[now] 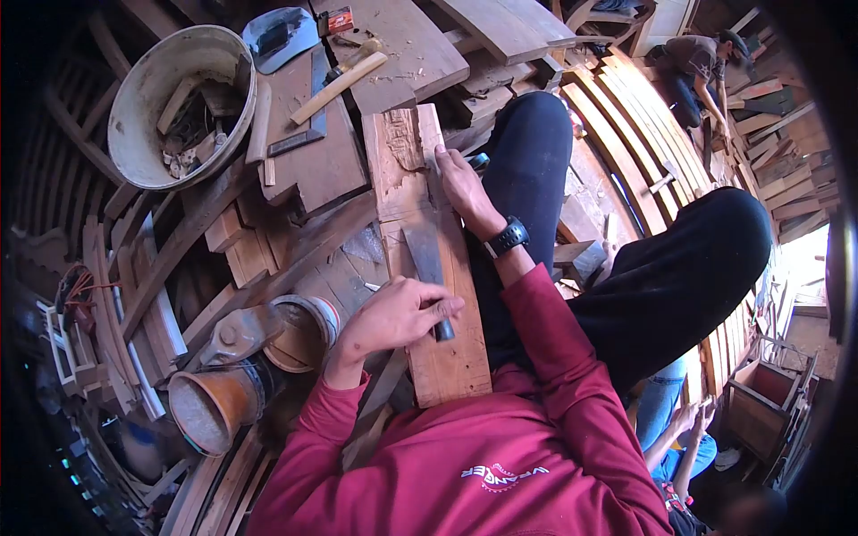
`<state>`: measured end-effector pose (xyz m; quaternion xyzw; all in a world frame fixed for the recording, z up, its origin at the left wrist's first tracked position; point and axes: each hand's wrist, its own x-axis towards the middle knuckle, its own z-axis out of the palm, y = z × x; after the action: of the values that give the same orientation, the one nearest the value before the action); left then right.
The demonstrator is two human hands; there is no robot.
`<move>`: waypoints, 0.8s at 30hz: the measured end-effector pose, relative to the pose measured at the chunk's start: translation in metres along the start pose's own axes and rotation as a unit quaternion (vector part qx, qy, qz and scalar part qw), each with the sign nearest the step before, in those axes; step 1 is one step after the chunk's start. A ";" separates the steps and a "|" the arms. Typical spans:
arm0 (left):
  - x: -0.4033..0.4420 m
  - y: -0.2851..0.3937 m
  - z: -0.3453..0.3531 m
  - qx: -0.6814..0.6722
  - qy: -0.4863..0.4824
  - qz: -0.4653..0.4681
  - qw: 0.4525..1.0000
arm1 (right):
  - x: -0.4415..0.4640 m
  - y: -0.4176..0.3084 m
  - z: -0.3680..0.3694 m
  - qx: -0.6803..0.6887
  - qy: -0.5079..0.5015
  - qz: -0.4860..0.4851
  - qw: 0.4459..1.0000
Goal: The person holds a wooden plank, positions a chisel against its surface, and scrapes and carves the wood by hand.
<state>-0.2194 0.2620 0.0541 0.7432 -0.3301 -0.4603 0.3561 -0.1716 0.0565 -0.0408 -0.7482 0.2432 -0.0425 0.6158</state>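
A wooden block (454,357) lies lengthwise in front of my torso, its far end carrying a rough, chipped recess (404,143). My left hand (398,314) is closed over a flat metal blade (424,255) with a dark lower end, which rests on or just above the wood; its exact kind is unclear. My right hand (466,189), below a black wristwatch (508,237), grips the block's right edge near the far end. Part of its fingers is hidden behind the wood.
A white bucket (125,134) with wood scraps, a try square (299,141) and a wood strip (340,87) are at upper left. A mallet-like tool (237,332) and a rusty can (228,393) stand left. Long curved slats (626,147) and two other people are at right.
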 end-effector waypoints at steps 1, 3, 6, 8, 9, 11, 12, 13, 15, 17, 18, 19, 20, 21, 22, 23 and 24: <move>-0.002 0.003 -0.003 0.006 -0.056 0.005 0.998 | 0.000 0.000 0.000 0.000 -0.001 -0.003 1.000; -0.005 0.003 -0.004 0.010 -0.110 0.007 0.994 | 0.000 0.001 0.000 -0.001 -0.005 -0.004 1.000; -0.006 0.002 0.000 -0.032 -0.121 0.043 0.991 | 0.000 0.002 0.002 0.002 0.002 0.003 1.000; -0.001 0.003 0.000 -0.046 -0.021 0.024 0.998 | -0.002 -0.001 0.001 0.007 0.001 -0.002 1.000; 0.001 0.001 0.001 -0.045 -0.022 0.025 0.998 | -0.002 -0.001 0.000 0.007 0.003 -0.002 1.000; 0.003 -0.003 0.002 -0.051 0.036 0.028 0.998 | -0.001 0.000 0.002 0.003 0.008 -0.011 1.000; 0.001 -0.001 0.001 -0.050 0.036 0.028 0.998 | -0.002 -0.002 0.001 0.004 0.009 -0.011 1.000; -0.003 0.004 -0.001 -0.057 -0.018 0.011 0.998 | -0.002 -0.003 0.001 0.007 0.006 -0.004 1.000; -0.007 0.004 -0.001 -0.065 -0.071 -0.006 0.995 | -0.003 -0.003 0.001 0.010 0.002 0.003 1.000; -0.009 0.002 0.001 -0.078 -0.109 0.042 0.990 | -0.004 -0.003 0.000 -0.002 0.005 0.000 1.000; -0.008 0.004 0.000 -0.078 -0.109 0.042 0.990 | -0.003 -0.001 0.000 -0.003 0.005 0.000 1.000; -0.006 0.008 -0.002 -0.057 -0.072 0.019 0.996 | -0.001 0.000 0.001 -0.003 0.002 0.001 1.000; -0.005 0.010 -0.004 -0.036 -0.035 -0.004 0.999 | 0.001 0.002 0.001 -0.004 0.000 0.002 1.000; -0.003 0.007 -0.003 -0.035 -0.035 -0.002 0.999 | 0.001 0.002 0.001 -0.005 0.001 0.002 1.000; -0.001 0.001 -0.002 -0.010 -0.006 0.006 1.000 | 0.002 0.003 0.001 -0.005 0.001 0.002 1.000; 0.000 -0.002 -0.003 0.016 0.024 0.013 0.999 | 0.002 0.004 0.002 -0.004 0.000 0.002 1.000; -0.002 -0.002 -0.004 0.016 0.024 0.013 0.999 | 0.001 0.002 0.001 -0.004 0.000 0.003 1.000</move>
<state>-0.2159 0.2655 0.0550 0.7555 -0.3384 -0.4321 0.3577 -0.1708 0.0569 -0.0432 -0.7501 0.2454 -0.0400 0.6128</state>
